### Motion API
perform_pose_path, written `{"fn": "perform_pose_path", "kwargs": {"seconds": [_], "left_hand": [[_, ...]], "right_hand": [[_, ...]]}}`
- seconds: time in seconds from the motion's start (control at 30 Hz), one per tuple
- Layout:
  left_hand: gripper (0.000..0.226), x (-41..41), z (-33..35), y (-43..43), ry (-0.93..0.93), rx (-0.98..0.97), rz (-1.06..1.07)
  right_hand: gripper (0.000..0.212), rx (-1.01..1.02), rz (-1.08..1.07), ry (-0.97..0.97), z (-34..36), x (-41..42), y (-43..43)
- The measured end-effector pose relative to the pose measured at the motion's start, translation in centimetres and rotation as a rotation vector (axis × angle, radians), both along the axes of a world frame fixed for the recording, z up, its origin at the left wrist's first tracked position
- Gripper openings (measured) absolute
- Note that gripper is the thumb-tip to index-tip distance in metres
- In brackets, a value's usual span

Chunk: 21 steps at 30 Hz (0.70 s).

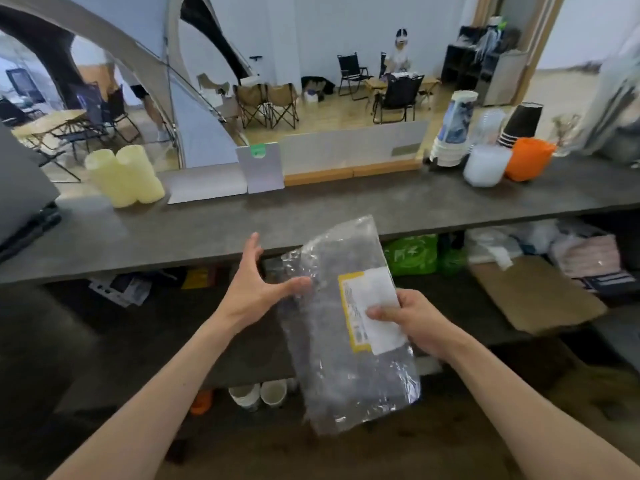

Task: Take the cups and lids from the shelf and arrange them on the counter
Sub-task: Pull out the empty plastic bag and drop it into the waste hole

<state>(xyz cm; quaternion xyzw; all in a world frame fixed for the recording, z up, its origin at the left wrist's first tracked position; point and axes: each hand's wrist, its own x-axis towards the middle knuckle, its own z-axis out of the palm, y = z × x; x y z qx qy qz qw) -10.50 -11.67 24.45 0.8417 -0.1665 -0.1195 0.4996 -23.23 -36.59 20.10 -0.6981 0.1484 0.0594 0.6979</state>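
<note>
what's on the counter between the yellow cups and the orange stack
In the head view, between the yellow cups and the orange stack: a grey card, bare counter, then a white stack.

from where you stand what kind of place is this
Probably a drinks or cafe service counter facing an indoor camping-style seating area: stacked paper cups and lids sit on it, with folding chairs and a tent beyond.
</note>
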Motion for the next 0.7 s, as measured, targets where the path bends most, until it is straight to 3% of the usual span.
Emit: {"fn": "perform_pose_path", "kwargs": {"seconds": [0.07,0.13,0.2,0.27,0.47,0.63,0.7], "left_hand": [[0.148,-1.6,-1.2,-4.0,0.21,0.019,-0.06],[0.141,-3.6,-2.4,-8.8,0.404,-0.031,-0.161],[0.087,-5.5,-3.0,-14.0,0.488,-0.103,-0.266],[0.053,-6.9,-3.1,-18.6,0.464,-0.167,-0.32],[0.01,-9.2,-2.4,-29.4,0.42,-0.216,-0.595],[0.014,-11.8,-3.5,-36.8,0.562,-0.26,-0.736],[0.018,-12.2,-4.1,-39.4,0.691,-0.256,-0.787]], "right_hand": [[0.031,0.162,-0.165,0.004,-0.7,-2.5,-3.1],[0.037,0.255,-0.294,-0.01,-1.2,-4.5,-5.9],[0.039,0.316,-0.352,-0.033,-1.2,-6.6,-8.9],[0.041,0.354,-0.391,-0.041,-0.6,-9.1,-12.4],[0.036,0.302,-0.436,-0.04,1.1,-16.8,-24.7],[0.023,0.281,-0.471,-0.039,0.2,-21.7,-31.5],[0.033,0.157,-0.516,0.003,-0.3,-23.1,-33.3]]}}
